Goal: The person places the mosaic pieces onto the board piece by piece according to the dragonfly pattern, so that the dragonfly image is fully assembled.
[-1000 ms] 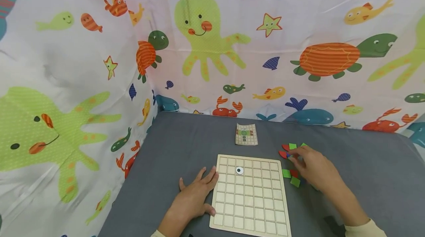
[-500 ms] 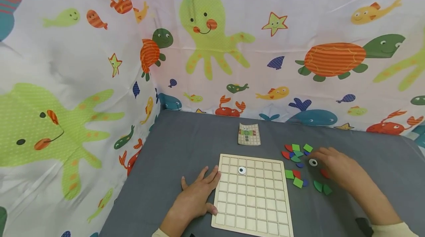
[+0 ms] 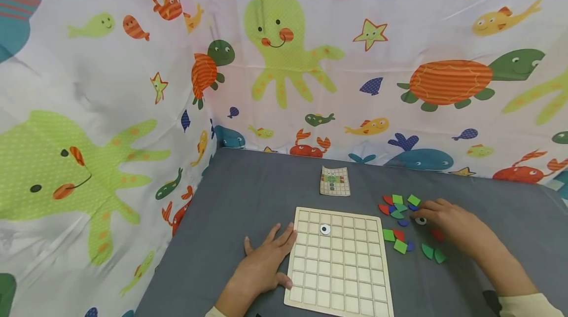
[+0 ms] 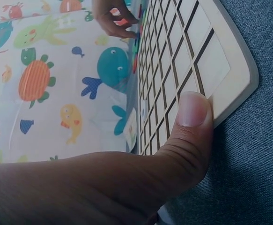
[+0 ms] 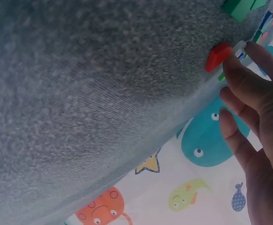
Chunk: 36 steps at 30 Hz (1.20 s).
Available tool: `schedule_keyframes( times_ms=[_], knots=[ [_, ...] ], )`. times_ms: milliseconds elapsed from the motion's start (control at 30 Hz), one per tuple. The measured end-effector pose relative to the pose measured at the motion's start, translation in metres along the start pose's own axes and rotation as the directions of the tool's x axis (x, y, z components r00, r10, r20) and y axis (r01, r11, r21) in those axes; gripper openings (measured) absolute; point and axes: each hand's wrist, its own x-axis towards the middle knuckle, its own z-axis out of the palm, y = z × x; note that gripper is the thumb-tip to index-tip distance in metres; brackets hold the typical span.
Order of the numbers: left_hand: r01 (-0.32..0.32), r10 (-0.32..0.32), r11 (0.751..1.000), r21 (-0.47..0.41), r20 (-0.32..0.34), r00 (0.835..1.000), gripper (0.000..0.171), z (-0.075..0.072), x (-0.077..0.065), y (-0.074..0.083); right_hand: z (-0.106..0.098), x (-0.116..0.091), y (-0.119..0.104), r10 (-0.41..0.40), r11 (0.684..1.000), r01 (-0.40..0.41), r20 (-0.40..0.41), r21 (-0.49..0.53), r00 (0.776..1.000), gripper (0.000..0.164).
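A pale wooden grid board [image 3: 340,272] lies on the dark grey cloth. One white round eye disc [image 3: 325,229] with a black pupil sits in its upper left part. My left hand [image 3: 265,265] rests along the board's left edge, fingers spread; in the left wrist view its thumb [image 4: 192,110] presses on the rim. To the right, my right hand [image 3: 454,226] is over a second eye disc [image 3: 421,221], partly covered by the fingers. In the right wrist view, thumb and forefinger pinch this white disc [image 5: 239,47], beside a red piece [image 5: 218,56].
Green, red and blue pieces lie right of the board, among them a green square [image 3: 400,246], a red quarter [image 3: 383,209] and a dark green piece [image 3: 427,251]. Behind the board lies a pattern card [image 3: 335,181]. A printed sea-animal curtain [image 3: 310,36] hangs behind.
My right hand has moved right from the upper pieces, uncovering them, to the second eye disc, which it now partly covers. My left hand keeps its place on the board.
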Motion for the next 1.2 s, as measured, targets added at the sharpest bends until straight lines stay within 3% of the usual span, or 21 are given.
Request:
schedule_keyframes(
  times_ms=[200,467,600,867,1033,1200],
  knots=[
    [0.011,-0.011,1.000,-0.005,0.006,1.000,0.114,0.001,0.001,0.000,0.002,0.001,0.001,0.037,0.999,-0.038,0.026,0.030,0.999,0.049],
    [0.012,-0.012,1.000,0.005,0.002,1.000,0.114,0.000,0.002,-0.001,0.003,0.004,0.003,0.076,0.996,-0.074,-0.041,0.053,0.996,0.023],
    [0.010,-0.010,1.000,-0.006,0.019,1.000,0.114,-0.001,0.002,-0.001,0.003,0.004,0.003,0.105,0.991,-0.102,-0.031,0.084,0.994,0.024],
    [0.002,-0.002,1.000,-0.010,0.016,1.000,0.113,0.002,0.001,-0.001,0.005,0.000,-0.002,0.039,0.993,-0.033,-0.049,0.110,0.998,0.028],
    [0.002,-0.002,1.000,-0.019,0.025,1.000,0.113,0.000,0.001,0.000,0.007,0.004,0.000,0.081,0.979,-0.076,-0.016,0.187,0.997,0.016],
    [0.005,-0.005,1.000,-0.021,0.025,1.000,0.112,0.000,0.001,0.000,0.011,0.004,0.004,0.094,0.971,-0.086,-0.029,0.222,0.995,0.019]
  ],
)
